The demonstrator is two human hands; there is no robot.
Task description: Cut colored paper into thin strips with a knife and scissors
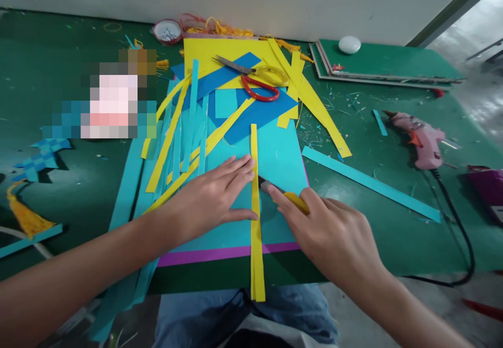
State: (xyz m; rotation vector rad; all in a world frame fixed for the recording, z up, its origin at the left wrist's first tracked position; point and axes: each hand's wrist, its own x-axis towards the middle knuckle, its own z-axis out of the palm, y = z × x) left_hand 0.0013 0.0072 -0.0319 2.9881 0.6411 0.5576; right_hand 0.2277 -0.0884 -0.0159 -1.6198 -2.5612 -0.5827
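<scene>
A narrow yellow paper strip (257,232), doubled at its lower end, runs lengthwise over turquoise paper (228,232) and hangs past the table's front edge. My left hand (214,188) lies with fingers stretched out, fingertips and thumb touching the strip's left edge. In my right hand (334,225) is a yellow-handled utility knife (296,201), its dark blade (264,183) pointing left at the strip's right edge. Part of the blade may be under the strip; I cannot tell. Scissors (255,75) with red and yellow handles rest open on blue and yellow paper beyond.
Turquoise strips (192,122) and yellow strips (168,138) lie left of the hands. A pink glue gun (422,141) with a black cord sits at right, near a loose turquoise strip (373,184). Green boards (393,62) bear a white oval object (349,44). A yellow tassel (29,214) lies left.
</scene>
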